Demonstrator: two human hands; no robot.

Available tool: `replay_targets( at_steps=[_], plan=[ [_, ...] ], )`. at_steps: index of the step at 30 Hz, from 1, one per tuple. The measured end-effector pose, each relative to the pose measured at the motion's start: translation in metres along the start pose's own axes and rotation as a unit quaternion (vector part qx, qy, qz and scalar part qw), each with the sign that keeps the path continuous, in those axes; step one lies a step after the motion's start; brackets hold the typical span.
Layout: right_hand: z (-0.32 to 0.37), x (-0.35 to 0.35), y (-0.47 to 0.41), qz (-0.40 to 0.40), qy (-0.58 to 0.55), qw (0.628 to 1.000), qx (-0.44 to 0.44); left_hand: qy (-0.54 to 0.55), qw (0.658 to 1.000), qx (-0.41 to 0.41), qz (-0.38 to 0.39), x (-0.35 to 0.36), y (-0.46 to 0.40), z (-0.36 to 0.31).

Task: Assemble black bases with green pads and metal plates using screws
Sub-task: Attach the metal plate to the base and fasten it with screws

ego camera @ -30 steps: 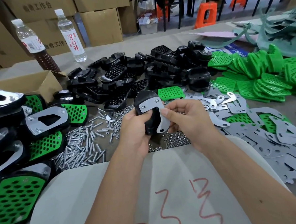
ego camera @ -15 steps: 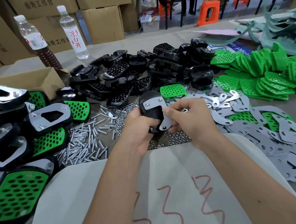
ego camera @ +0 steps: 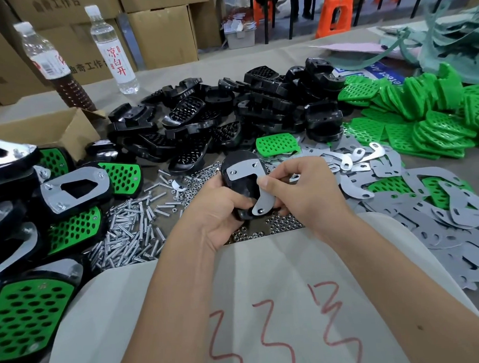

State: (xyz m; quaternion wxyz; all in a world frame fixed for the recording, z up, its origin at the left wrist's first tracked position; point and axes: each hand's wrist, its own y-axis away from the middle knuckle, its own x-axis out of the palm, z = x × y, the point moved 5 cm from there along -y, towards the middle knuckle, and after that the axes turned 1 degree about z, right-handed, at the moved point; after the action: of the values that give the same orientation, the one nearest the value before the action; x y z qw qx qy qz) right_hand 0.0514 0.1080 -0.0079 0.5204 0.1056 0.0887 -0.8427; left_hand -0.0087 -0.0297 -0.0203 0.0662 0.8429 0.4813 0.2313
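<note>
My left hand [ego camera: 217,210] grips a black base [ego camera: 240,185] from its left side, held above the table's middle. A grey metal plate [ego camera: 246,168] lies on the base's upper face, with screw heads showing at its top corners and at its lower tip. My right hand [ego camera: 302,190] pinches the plate's right edge against the base, thumb on top. Loose screws [ego camera: 135,228] and small nuts [ego camera: 279,223] lie under and left of my hands. The base's underside is hidden.
A heap of black bases [ego camera: 229,118] lies behind my hands, green pads [ego camera: 429,116] pile at the right, grey metal plates [ego camera: 443,220] spread front right. Finished green-and-black assemblies [ego camera: 67,207] stack at the left by a cardboard box [ego camera: 49,130]. Two bottles [ego camera: 115,52] stand far left.
Both hands hold the same base and plate as before, shifted slightly; my right thumb has slid along the plate's right edge. The camera view has drifted a little.
</note>
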Motion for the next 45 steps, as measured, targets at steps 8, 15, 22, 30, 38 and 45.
replay_targets(
  at_steps=[8,15,22,30,38,45],
  plan=[
    [0.011,-0.002,0.003,-0.01,0.101,0.994,-0.044,0.014,1.0,-0.01,0.018,-0.003,-0.001,0.001],
    [0.015,-0.004,0.002,-0.045,0.192,0.977,-0.085,0.019,1.0,-0.013,0.019,-0.003,-0.002,0.002],
    [0.001,-0.004,-0.001,-0.016,0.054,0.998,-0.031,0.024,1.0,0.005,0.005,-0.003,-0.001,0.004],
    [-0.002,-0.004,-0.002,0.023,-0.054,0.998,-0.006,0.064,0.994,0.084,-0.013,0.001,0.002,-0.002],
    [-0.008,-0.006,-0.006,0.034,-0.076,0.996,0.017,0.057,0.991,0.102,-0.057,0.008,0.005,-0.002],
    [-0.007,-0.008,-0.007,0.007,-0.083,0.997,-0.005,0.052,0.982,0.135,-0.118,0.01,0.004,0.001]
  ],
)
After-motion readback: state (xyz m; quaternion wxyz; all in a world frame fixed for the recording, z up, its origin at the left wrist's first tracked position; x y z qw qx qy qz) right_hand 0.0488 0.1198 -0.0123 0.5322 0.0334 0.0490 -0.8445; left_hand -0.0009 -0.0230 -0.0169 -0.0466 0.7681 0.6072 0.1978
